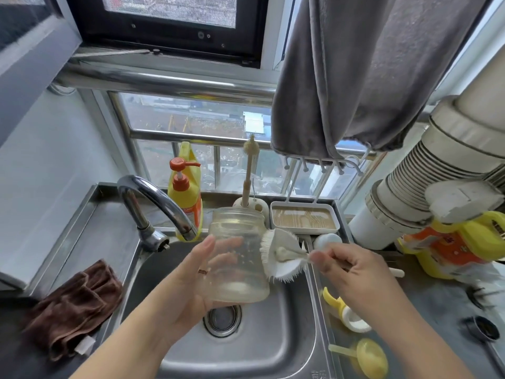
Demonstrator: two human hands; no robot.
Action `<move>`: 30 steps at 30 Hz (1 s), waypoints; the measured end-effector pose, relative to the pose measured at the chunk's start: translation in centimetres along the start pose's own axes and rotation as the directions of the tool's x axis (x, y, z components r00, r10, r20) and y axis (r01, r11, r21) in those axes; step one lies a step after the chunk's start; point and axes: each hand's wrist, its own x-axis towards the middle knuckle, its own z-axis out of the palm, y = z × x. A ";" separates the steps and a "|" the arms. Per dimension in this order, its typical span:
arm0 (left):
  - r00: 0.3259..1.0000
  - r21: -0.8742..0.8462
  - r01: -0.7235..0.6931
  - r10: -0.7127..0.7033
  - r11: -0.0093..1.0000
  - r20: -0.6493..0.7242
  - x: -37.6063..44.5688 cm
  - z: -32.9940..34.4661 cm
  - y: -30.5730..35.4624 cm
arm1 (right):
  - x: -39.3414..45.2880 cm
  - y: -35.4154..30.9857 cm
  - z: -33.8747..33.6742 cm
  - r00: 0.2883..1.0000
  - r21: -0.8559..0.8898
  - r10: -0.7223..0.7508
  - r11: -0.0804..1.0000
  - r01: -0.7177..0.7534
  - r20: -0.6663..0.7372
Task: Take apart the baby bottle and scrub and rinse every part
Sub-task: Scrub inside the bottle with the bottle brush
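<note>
My left hand (pixel 191 280) grips the clear, empty bottle body (pixel 237 258) over the steel sink (pixel 295 337), mouth tilted up and away. My right hand (pixel 352 272) holds the handle of a white bottle brush (pixel 281 255), whose bristle head lies against the bottle's right side, outside it. On the counter to the right of the sink lie a yellow-handled collar ring (pixel 347 315), a yellow cap (pixel 369 356) and a pale rounded part (pixel 328 240). No water runs from the faucet (pixel 153 203).
A yellow soap pump bottle (pixel 185 192) and a thin brush in a holder (pixel 248 176) stand behind the sink. A white tray (pixel 303 217) sits at back right, a brown cloth (pixel 73 305) at left. A grey towel hangs overhead; a yellow refill bag (pixel 451 244) lies right.
</note>
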 end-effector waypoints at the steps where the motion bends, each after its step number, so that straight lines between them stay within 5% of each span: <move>1: 1.000 0.025 -0.008 0.008 1.000 -0.018 0.1 -0.2 0.1 | -0.2 0.2 0.0 1.000 -0.004 0.011 1.000 -0.011 -0.007; 7: 0.999 0.217 0.012 -0.019 0.976 0.033 0.4 0.0 -0.1 | 0.0 -0.5 0.3 0.999 -0.050 0.018 0.999 -0.020 -0.044; 11: 0.992 0.236 -0.006 -0.023 0.972 0.122 2.0 0.0 0.1 | 0.3 -1.6 0.7 0.984 -0.101 -0.170 0.981 0.164 -0.049; 15: 0.995 0.061 -0.011 0.005 0.998 0.099 2.9 -1.2 0.2 | -0.6 -0.3 -0.7 0.984 -0.146 -0.168 0.974 0.175 0.056; 18: 0.994 0.097 0.045 -0.054 0.994 0.091 2.0 0.3 -0.1 | 0.5 -0.3 -1.2 0.989 -0.100 -0.123 0.988 0.116 -0.075; 20: 0.995 0.112 0.081 -0.074 0.990 -0.065 2.1 0.7 -0.2 | 0.7 -1.2 -0.2 0.982 -0.063 -0.187 0.981 0.185 -0.013; 23: 0.994 0.134 0.088 -0.079 0.987 -0.072 2.4 0.4 0.0 | 0.0 -0.4 0.0 0.958 -0.121 -0.269 0.953 0.279 0.097; 26: 0.989 0.131 0.118 -0.105 0.984 -0.099 2.0 0.6 -0.1 | 0.7 0.1 -1.1 0.988 -0.111 -0.143 0.985 0.136 -0.059; 30: 0.992 0.001 0.116 -0.116 0.993 0.051 1.8 1.5 0.2 | 0.9 -1.5 0.5 0.962 -0.061 -0.273 0.960 0.272 -0.009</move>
